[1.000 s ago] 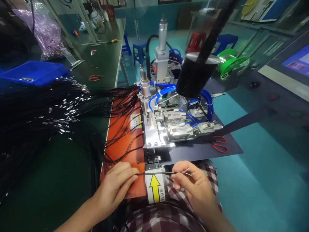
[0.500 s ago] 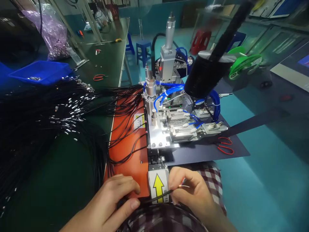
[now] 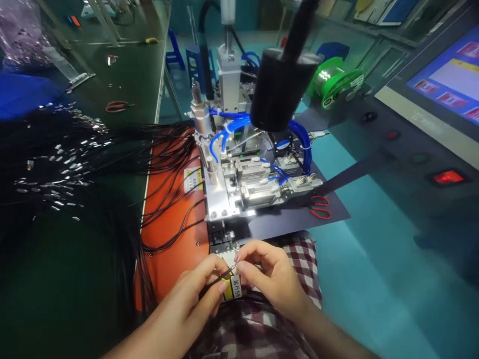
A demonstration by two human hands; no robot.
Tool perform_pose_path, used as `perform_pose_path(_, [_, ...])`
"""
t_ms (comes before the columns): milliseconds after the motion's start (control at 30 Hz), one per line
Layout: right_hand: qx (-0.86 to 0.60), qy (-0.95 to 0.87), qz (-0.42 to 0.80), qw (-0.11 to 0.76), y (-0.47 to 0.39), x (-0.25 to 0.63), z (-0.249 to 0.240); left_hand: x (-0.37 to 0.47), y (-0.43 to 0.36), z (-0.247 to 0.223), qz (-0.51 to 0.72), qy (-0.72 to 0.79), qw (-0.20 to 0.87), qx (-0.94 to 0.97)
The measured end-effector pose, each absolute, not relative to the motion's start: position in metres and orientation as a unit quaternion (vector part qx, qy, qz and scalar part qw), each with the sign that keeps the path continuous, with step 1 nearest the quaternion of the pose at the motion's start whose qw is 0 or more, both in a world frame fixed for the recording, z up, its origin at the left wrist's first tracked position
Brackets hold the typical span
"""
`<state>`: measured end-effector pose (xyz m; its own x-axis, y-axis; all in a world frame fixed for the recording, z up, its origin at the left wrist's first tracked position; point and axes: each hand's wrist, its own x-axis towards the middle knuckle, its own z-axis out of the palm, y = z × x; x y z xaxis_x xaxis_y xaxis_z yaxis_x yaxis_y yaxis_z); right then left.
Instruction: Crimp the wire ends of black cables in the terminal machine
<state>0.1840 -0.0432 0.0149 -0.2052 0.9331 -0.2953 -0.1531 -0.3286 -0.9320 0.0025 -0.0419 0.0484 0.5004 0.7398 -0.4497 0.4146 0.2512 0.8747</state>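
Observation:
A black cable is pinched between the thumb and fingers of my left hand, near its stripped end. At that end, thin coloured wires fan out, and the fingertips of my right hand are closed on them. Both hands are close together over a white label with a yellow arrow, at the near end of a metal machine with blue tubes. Several black cables lie across the orange plate left of the machine.
Red-handled pliers lie on the dark plate right of the machine. A large bundle of black cables with shiny ends covers the left table. Behind are a green spool and a lamp-like black cylinder. A screen stands at right.
The view has turned to the right. My left hand has moved up the cable to its stripped end, and my right hand has shifted its hold to the thin wires.

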Motion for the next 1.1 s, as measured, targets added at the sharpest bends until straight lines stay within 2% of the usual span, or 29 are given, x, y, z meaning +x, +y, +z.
perform_pose_path(233, [-0.470, -0.386, 0.657, 0.446, -0.040, 0.187, 0.015, 0.020, -0.027, 0.052, 0.205, 0.497, 0.636, 0.554])
perform_pose_path(400, [-0.460, -0.341, 0.682, 0.455, -0.031, 0.190, 0.012, 0.018, -0.023, 0.046, 0.218, 0.504, 0.677, 0.490])
perform_pose_path(800, [-0.403, -0.302, 0.730, 0.461, -0.026, 0.177, 0.008, 0.019, -0.023, 0.048, 0.227, 0.500, 0.695, 0.464])
perform_pose_path(1100, [-0.477, -0.417, 0.615, 0.470, -0.042, 0.164, 0.009, 0.019, -0.035, 0.042, 0.286, 0.512, 0.646, 0.488])
